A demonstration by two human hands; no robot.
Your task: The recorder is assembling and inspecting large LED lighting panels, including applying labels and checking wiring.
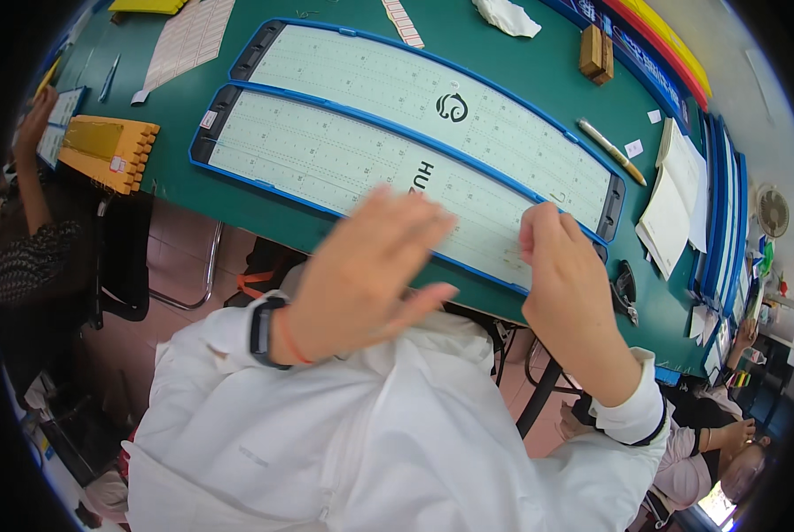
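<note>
A long blue-framed case lies opened flat on the table, with a far white panel [370, 75] and a near white panel [317, 146]. Both panels carry fine printed rows, and black blocks cap their ends. My left hand [366, 266] hovers over the front edge of the near panel, fingers outstretched, slightly blurred and holding nothing. Over the right part of that panel, my right hand [565, 266] has its fingers curled into a pinch. Whatever it pinches, if anything, is too small or hidden to make out.
Right of the case lie a pen [611, 152], an open notebook [667, 204] and dark-handled cutters [625, 291]. Wooden blocks [595, 55] and crumpled white tissue [508, 16] sit farther back. On the left are label sheets [188, 44], an orange box [109, 146] and a co-worker's arm [31, 168].
</note>
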